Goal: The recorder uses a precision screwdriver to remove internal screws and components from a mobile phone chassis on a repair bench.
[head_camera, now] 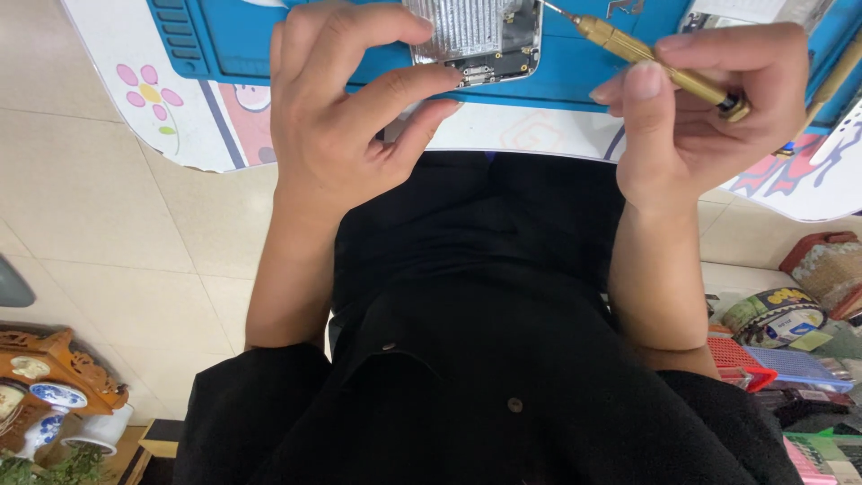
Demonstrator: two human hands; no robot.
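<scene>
An opened phone body (476,36) with bare metal inside lies on a blue work mat (242,45) at the top of the view. My left hand (346,108) rests at the phone's lower left edge, thumb and index finger touching its bottom corner. My right hand (700,108) grips a gold precision screwdriver (651,58), its thin tip pointing up-left towards the phone's upper right side. The phone's top part is cut off by the frame edge.
The mat sits on a white table (180,126) printed with cartoon flowers. My dark clothing fills the centre. A carved wooden stand with blue-and-white pots (49,395) sits at the lower left; red and blue baskets and packages (781,359) crowd the right.
</scene>
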